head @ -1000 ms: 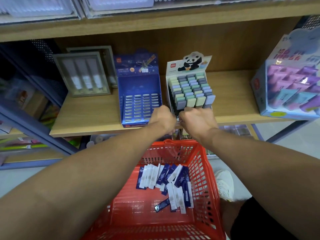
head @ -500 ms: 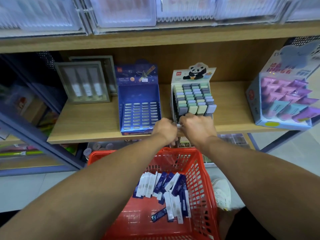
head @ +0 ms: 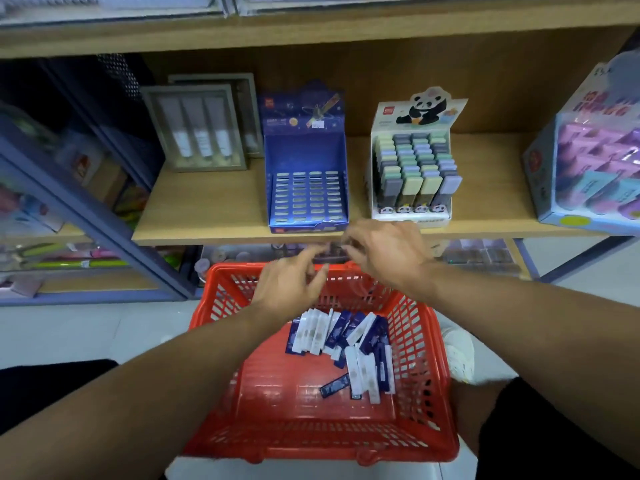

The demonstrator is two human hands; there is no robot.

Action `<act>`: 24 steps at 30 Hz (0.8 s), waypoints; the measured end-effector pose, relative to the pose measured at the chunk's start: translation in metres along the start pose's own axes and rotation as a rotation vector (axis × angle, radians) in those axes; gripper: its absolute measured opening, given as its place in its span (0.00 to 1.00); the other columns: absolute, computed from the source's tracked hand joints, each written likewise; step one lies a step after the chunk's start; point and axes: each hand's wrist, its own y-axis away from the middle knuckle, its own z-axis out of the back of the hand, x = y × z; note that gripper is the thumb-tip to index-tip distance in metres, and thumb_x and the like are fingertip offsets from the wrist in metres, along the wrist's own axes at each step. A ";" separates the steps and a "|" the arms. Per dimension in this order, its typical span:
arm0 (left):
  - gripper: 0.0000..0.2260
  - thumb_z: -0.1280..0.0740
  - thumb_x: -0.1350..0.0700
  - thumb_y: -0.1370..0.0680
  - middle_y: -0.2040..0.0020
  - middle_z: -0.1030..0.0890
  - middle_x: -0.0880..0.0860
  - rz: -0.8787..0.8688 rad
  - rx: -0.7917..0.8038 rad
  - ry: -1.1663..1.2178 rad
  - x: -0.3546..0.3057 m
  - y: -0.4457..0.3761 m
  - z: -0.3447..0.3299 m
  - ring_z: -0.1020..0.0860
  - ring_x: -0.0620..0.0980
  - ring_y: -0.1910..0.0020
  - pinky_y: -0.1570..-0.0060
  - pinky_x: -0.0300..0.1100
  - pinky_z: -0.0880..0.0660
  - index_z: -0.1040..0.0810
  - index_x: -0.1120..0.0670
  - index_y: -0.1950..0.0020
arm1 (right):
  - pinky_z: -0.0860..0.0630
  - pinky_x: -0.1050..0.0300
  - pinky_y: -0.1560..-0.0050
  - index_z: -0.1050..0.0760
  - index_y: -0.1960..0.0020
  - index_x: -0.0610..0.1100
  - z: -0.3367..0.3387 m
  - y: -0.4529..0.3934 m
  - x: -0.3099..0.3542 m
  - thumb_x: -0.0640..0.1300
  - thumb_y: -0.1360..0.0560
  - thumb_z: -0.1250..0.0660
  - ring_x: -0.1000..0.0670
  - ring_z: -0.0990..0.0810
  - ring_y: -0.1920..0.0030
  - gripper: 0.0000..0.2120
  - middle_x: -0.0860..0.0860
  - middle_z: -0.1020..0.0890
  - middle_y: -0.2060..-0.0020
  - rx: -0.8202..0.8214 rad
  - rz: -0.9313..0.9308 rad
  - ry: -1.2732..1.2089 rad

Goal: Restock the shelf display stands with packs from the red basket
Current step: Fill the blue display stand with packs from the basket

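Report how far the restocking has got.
Done: the panda stand looks full. In hand: nothing clearly; left hand and right hand hover blurred above the red basket. Left: the blue stand shows empty slots, and packs remain in the basket.

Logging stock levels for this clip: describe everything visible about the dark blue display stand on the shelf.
The dark blue display stand is a printed cardboard-looking box with a tall header card showing a starry space design and a small label. Its stepped tray has four columns of slots; pale pack ends show in them, though fill level is hard to judge. It stands upright at the wooden shelf's front edge, between grey framed boxes and the panda stand, apart from both. Neither hand touches it.
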 end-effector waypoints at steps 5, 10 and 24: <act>0.13 0.35 0.50 0.21 0.47 0.15 0.52 0.277 0.423 -0.085 0.058 0.037 -0.047 0.17 0.55 0.47 0.47 0.46 0.22 0.22 0.50 0.38 | 0.24 0.53 0.59 0.23 0.40 0.50 -0.074 0.033 0.011 0.40 0.24 0.36 0.47 0.21 0.56 0.14 0.50 0.17 0.51 0.742 0.084 0.196; 0.20 0.34 0.53 0.21 0.33 0.22 0.55 0.386 0.786 -0.105 0.090 0.070 -0.092 0.24 0.55 0.34 0.37 0.44 0.28 0.26 0.52 0.29 | 0.22 0.53 0.44 0.24 0.38 0.47 -0.177 0.072 0.016 0.44 0.24 0.33 0.44 0.21 0.42 0.15 0.47 0.20 0.41 0.828 -0.476 -0.147; 0.18 0.31 0.42 0.25 0.44 0.16 0.47 0.476 0.912 0.274 0.060 0.101 -0.191 0.19 0.45 0.46 0.47 0.39 0.25 0.20 0.43 0.36 | 0.25 0.52 0.44 0.29 0.36 0.46 -0.272 0.124 0.062 0.47 0.21 0.38 0.43 0.20 0.39 0.15 0.46 0.20 0.41 0.626 -1.100 -0.325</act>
